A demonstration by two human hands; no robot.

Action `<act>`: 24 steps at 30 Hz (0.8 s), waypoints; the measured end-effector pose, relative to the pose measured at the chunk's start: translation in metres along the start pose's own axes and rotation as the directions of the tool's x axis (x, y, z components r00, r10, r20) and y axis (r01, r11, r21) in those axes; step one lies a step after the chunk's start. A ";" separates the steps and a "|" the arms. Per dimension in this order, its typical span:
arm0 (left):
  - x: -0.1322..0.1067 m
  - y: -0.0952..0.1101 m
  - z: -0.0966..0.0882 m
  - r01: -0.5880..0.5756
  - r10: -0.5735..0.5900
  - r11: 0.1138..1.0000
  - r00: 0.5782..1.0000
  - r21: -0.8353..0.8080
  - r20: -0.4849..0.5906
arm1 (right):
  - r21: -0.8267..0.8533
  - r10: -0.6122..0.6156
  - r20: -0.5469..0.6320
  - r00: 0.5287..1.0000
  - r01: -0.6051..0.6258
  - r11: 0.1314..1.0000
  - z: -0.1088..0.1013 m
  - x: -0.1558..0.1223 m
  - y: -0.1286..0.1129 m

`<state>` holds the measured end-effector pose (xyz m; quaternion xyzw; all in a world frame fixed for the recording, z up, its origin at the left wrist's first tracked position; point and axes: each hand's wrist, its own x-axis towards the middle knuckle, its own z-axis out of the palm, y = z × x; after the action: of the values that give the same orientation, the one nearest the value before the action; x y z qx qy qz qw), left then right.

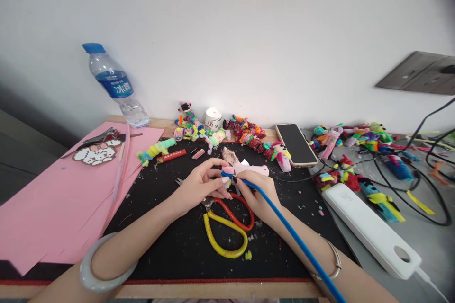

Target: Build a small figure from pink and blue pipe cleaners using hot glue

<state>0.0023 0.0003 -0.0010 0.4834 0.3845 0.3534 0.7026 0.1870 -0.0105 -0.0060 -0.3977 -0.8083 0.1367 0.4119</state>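
My left hand (204,182) pinches a small pink-and-blue pipe-cleaner piece (228,170) between thumb and fingers. My right hand (261,194) is closed beside it, gripping a long blue pipe cleaner (288,229) right where it meets the piece. The free length of the strand runs back over my right forearm. Below both hands lie scissors (227,254) with one yellow and one red handle loop; their blades are partly hidden under my left hand. Just behind my fingers, a pale pink tool handle (258,169) lies on the black mat (159,246).
Finished pipe-cleaner figures (261,147) line the back, near a white roll (213,118) and a phone (296,144). Pink sheets (71,208) and a water bottle (115,85) are left. A white power bank-like device (369,229), cables and more figures (382,203) lie right.
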 end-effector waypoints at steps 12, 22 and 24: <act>0.000 -0.005 0.000 -0.147 0.152 0.982 0.988 0.117 -0.029 | -0.002 -0.026 0.069 0.997 0.026 1.000 0.002 -0.003 0.001; 0.003 -0.001 -0.003 -0.135 0.134 0.991 0.989 -0.010 -0.066 | 0.023 0.009 0.080 0.997 -0.011 1.000 -0.003 0.000 -0.003; 0.003 0.001 -0.004 -0.130 0.124 0.990 0.988 -0.061 -0.095 | -0.017 0.038 -0.015 0.999 -0.039 0.999 -0.004 0.001 -0.001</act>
<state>-0.0003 0.0046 -0.0015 0.4665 0.3726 0.4319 0.6760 0.1890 -0.0102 -0.0026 -0.4179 -0.7986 0.1344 0.4117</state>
